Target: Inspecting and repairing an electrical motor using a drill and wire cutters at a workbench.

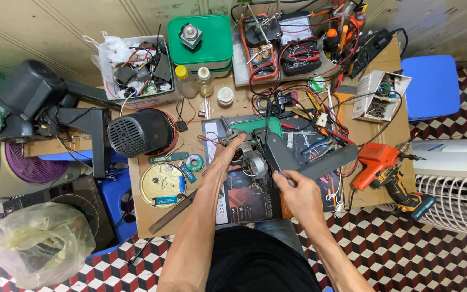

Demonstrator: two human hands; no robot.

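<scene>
Left hand [228, 157] is clamped round a small motor [247, 159] — rigid, probably heavy, wires fragile; right hand [298, 192] is pinching a thin tool [283, 175].

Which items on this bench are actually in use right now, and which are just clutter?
In use:
- left hand on the small motor assembly
- right hand with a thin tool, tip at the assembly
- dark work mat beneath

Lying about:
- orange drill
- multimeters
- green-lidded box
- black fan housing
- round tin
- parts boxes

Shiny metal motor [247, 157] — matt grey plastic housing [279, 154], cardboard tabletop [152, 213]
</scene>
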